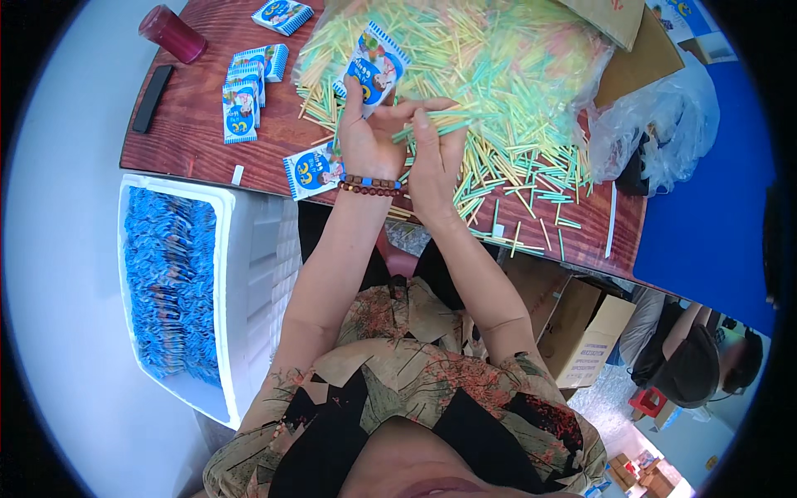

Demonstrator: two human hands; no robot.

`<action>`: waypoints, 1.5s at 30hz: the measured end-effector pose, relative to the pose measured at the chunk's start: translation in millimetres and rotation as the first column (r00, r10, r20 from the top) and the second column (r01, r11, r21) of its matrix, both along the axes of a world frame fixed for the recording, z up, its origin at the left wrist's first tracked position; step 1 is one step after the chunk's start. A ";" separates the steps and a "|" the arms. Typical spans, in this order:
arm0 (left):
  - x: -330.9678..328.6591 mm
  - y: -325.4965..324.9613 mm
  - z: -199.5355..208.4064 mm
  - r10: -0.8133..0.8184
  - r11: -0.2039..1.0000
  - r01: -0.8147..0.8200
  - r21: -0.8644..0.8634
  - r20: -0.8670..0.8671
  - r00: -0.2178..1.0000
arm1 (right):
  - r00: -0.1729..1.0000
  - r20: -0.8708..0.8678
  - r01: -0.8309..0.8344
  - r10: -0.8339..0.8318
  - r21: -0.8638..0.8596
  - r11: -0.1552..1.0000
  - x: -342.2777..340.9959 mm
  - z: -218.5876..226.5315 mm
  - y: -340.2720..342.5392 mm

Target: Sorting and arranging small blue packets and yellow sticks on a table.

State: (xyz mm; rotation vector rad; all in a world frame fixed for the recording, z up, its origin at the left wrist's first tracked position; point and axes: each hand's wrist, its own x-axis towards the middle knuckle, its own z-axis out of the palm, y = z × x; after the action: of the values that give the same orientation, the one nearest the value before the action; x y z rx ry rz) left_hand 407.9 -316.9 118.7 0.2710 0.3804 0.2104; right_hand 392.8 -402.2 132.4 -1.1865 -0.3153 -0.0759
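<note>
My left hand (365, 137) is closed on a small blue-and-white packet (375, 70), which stands up from its fingers over the table. Close beside it, my right hand (435, 162) pinches a small bunch of thin yellow and green sticks (452, 120) between thumb and fingers. Beyond and around both hands spreads a large heap of similar pastel sticks (515, 91), partly under clear plastic. Another packet (311, 170) lies by my left wrist at the table's near edge. Whether the held packet is open cannot be made out.
More packets (241, 108) lie in an overlapping row at the left, near a dark red cup (173, 35) and a black bar (153, 100). A white foam box (222, 290) full of packets stands left of the table (199, 149). Plastic bags (664, 124) and cardboard (635, 58) sit right.
</note>
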 end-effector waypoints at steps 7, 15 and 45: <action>-0.6 -3.1 -1.4 0.094 0.995 -0.092 0.049 -0.041 0.995 | 0.963 -0.175 -0.157 0.206 0.259 0.953 -1.5 -16.8 7.4; -7.3 -1.2 1.9 0.354 0.850 -0.338 0.403 0.037 0.935 | 0.988 -0.127 -0.103 0.088 -0.119 0.987 27.7 5.4 -36.0; -46.1 -5.0 -10.8 0.001 0.960 -0.003 0.280 0.009 1.000 | 0.994 0.087 0.032 -0.063 0.327 0.944 19.6 32.2 -12.6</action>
State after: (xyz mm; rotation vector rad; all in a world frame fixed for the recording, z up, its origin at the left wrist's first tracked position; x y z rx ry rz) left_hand 361.7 -321.9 107.8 0.5493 0.3417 0.2678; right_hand 412.4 -414.8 164.6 -0.8631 -0.3441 -0.2198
